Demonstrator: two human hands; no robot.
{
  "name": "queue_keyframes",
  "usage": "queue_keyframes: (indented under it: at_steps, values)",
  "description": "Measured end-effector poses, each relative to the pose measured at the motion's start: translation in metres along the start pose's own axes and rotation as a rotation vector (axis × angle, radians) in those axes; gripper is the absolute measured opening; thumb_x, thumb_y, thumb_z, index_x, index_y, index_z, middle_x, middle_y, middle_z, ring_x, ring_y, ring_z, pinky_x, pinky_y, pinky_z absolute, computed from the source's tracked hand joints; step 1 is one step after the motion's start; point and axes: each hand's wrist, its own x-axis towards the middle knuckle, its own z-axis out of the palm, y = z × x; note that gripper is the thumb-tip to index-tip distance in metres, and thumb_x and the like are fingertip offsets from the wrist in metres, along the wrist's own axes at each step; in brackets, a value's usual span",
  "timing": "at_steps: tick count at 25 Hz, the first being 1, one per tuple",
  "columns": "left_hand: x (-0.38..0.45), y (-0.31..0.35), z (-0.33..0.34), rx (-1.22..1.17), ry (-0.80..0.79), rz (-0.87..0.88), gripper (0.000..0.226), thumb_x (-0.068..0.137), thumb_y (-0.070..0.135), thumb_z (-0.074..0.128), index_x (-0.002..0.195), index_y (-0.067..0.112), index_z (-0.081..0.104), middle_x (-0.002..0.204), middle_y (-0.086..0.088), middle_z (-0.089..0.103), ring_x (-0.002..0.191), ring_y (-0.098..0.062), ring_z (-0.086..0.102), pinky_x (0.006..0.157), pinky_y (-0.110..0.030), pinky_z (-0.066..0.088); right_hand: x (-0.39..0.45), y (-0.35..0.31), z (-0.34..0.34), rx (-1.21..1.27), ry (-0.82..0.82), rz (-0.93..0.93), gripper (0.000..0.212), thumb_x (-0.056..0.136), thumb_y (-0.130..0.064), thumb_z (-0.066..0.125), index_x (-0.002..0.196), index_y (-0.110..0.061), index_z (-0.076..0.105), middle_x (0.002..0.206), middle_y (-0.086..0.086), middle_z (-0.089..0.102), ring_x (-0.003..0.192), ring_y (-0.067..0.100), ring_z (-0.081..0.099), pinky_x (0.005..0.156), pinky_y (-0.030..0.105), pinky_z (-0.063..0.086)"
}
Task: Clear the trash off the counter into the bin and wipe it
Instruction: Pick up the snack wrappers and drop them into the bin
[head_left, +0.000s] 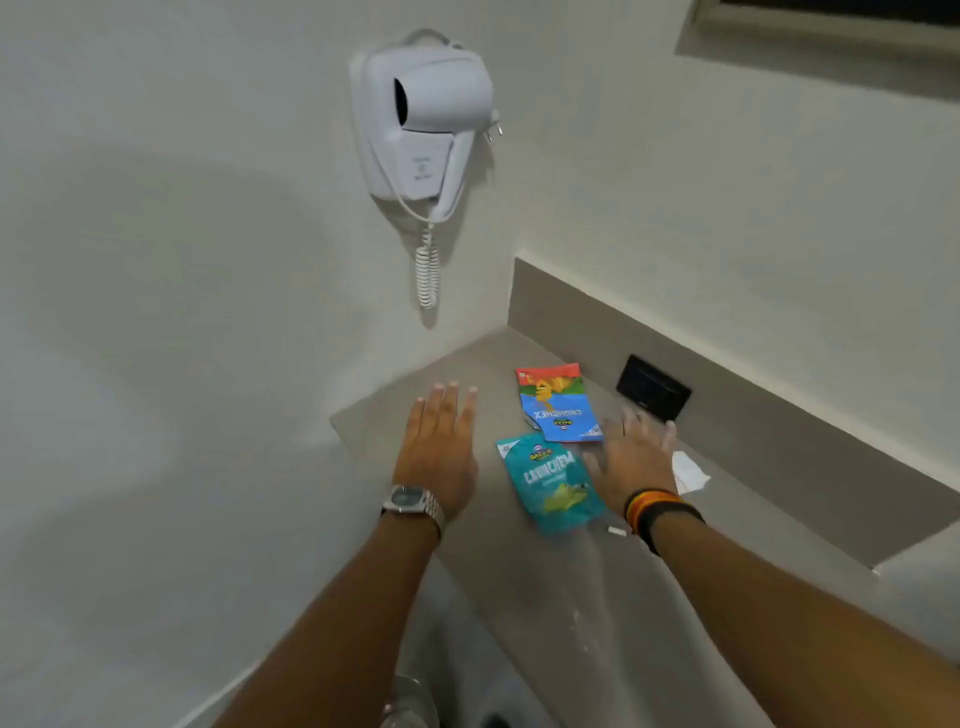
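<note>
both hands flat, fingers spread, holding nothing, left hand (441, 447) and right hand (636, 462) hovering either side of teal snack bag (553, 483) on counter (561, 613), blue-red snack bag (561, 405), paper scrap (688, 472) also uncleared, bin unseen, wiping not started.

Plain off-white walls (208, 260) meeting in a corner, softly lit with faint shadows. White wall-mounted hair dryer (423, 124) with coiled cord (427, 270), above and beyond the hands. Grey-beige backsplash (753, 431) bearing a black socket plate (653, 388). Window recess (831, 31) at upper right.
</note>
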Motion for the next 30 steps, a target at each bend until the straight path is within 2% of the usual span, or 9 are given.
queue_keyframes:
  at_steps: [4,8,12,16,19,23,26,28,30]
  values:
    - [0.038,0.017,0.061,-0.099,-0.234,-0.131,0.059,0.094,0.03,0.053,0.149,0.012,0.04,0.16,-0.01,0.035,0.154,-0.031,0.019,0.126,-0.043,0.017,0.054,0.014,0.043,0.15,-0.06,0.119,0.041,0.09,-0.047,0.047,0.114,-0.016,0.058,0.116,0.01,0.062,0.109,0.032,0.056,0.096,0.044,0.04]
    - [0.09,0.036,0.101,-0.134,-0.36,-0.095,0.058,0.091,0.043,0.064,0.139,0.014,0.05,0.145,-0.007,0.051,0.139,-0.029,0.039,0.113,-0.04,0.035,0.119,0.007,0.07,0.195,-0.135,0.13,0.052,0.093,-0.049,0.049,0.128,-0.011,0.054,0.128,0.014,0.059,0.118,0.033,0.054,0.099,0.044,0.043]
    - [0.117,0.051,0.13,-0.156,-0.446,-0.05,0.066,0.083,0.051,0.072,0.134,0.014,0.053,0.136,-0.008,0.057,0.129,-0.03,0.047,0.103,-0.04,0.041,0.149,0.004,0.098,0.216,-0.269,0.199,0.064,0.091,-0.055,0.053,0.138,-0.012,0.047,0.14,0.015,0.052,0.13,0.034,0.047,0.106,0.044,0.038]
    - [0.133,0.047,0.143,-0.126,-0.494,-0.13,0.067,0.074,0.049,0.081,0.126,0.013,0.059,0.127,-0.01,0.058,0.119,-0.032,0.052,0.096,-0.041,0.044,0.165,0.003,0.11,0.242,-0.278,0.254,0.051,0.087,-0.043,0.068,0.126,-0.011,0.057,0.128,0.012,0.062,0.118,0.031,0.058,0.095,0.039,0.047]
    - [0.135,0.045,0.141,-0.151,-0.504,-0.192,0.045,0.08,0.036,0.08,0.114,0.01,0.067,0.119,-0.012,0.067,0.113,-0.034,0.059,0.09,-0.04,0.05,0.175,0.001,0.109,0.254,-0.317,0.333,0.044,0.085,-0.035,0.073,0.12,-0.011,0.062,0.124,0.01,0.065,0.115,0.029,0.062,0.093,0.038,0.05]
    - [0.118,0.035,0.127,-0.271,-0.507,-0.26,0.023,0.088,0.028,0.067,0.099,0.008,0.071,0.106,-0.014,0.071,0.102,-0.034,0.066,0.077,-0.038,0.053,0.175,-0.004,0.108,0.243,-0.37,0.481,0.046,0.092,-0.031,0.066,0.131,-0.008,0.056,0.142,0.02,0.049,0.13,0.037,0.046,0.106,0.047,0.041]
    - [0.093,0.009,0.108,-0.422,-0.429,-0.373,0.018,0.086,0.031,0.066,0.077,0.016,0.062,0.085,-0.005,0.067,0.079,-0.026,0.065,0.061,-0.029,0.043,0.173,-0.008,0.103,0.487,-0.31,0.591,0.045,0.101,-0.02,0.05,0.142,-0.005,0.043,0.142,0.019,0.05,0.127,0.035,0.051,0.106,0.045,0.043]
    - [0.074,-0.015,0.088,-0.492,-0.345,-0.474,0.023,0.084,0.035,0.071,0.07,0.021,0.057,0.073,0.003,0.062,0.062,-0.015,0.057,0.053,-0.026,0.038,0.163,-0.007,0.092,0.644,-0.296,0.626,0.044,0.099,-0.017,0.051,0.141,-0.003,0.043,0.138,0.018,0.054,0.123,0.033,0.056,0.1,0.04,0.045]
    - [0.056,-0.04,0.064,-0.505,-0.239,-0.522,0.025,0.082,0.036,0.074,0.07,0.025,0.056,0.068,0.008,0.059,0.059,-0.013,0.056,0.051,-0.024,0.038,0.145,-0.005,0.08,0.673,-0.26,0.579,0.032,0.093,-0.018,0.059,0.122,-0.005,0.062,0.121,0.016,0.066,0.109,0.032,0.064,0.084,0.037,0.051]
